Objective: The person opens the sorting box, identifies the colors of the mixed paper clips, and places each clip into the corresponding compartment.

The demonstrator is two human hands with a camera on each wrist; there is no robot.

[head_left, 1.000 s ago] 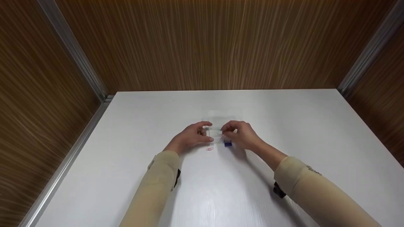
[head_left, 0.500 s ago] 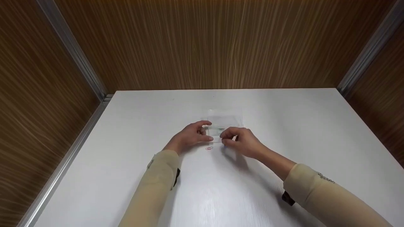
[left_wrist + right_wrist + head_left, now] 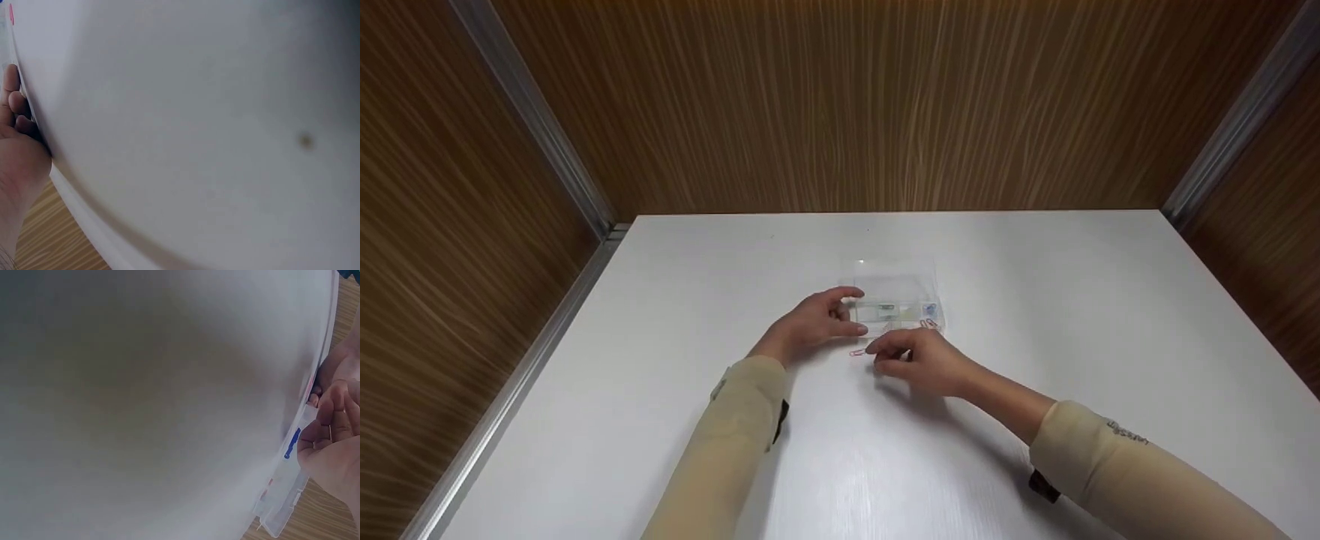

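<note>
A small clear plastic box (image 3: pixel 896 298) with compartments lies open mid-table, its lid folded back. My left hand (image 3: pixel 852 310) grips its left end between thumb and forefinger. Inside it on the right lie a blue clip (image 3: pixel 930 308) and a red paper clip (image 3: pixel 929 323). Another red paper clip (image 3: pixel 857 352) lies on the table just in front of the box. My right hand (image 3: pixel 880 357) hovers right beside this clip, fingers loosely curled, nothing seen in them. The right wrist view shows the box (image 3: pixel 287 495) edge-on with the blue clip (image 3: pixel 291 443) beside my right hand's fingers (image 3: pixel 337 405).
The white table (image 3: pixel 885 465) is enclosed by wood-grain walls (image 3: pixel 840 105) at the back and both sides, with metal corner strips (image 3: pixel 547 150). The left wrist view shows mostly blurred table surface (image 3: pixel 197 124).
My right hand has drawn back from the box toward me and to the left, ending by the loose red paper clip. The blue clip, earlier in front of the box, now lies inside it. The left hand stayed put.
</note>
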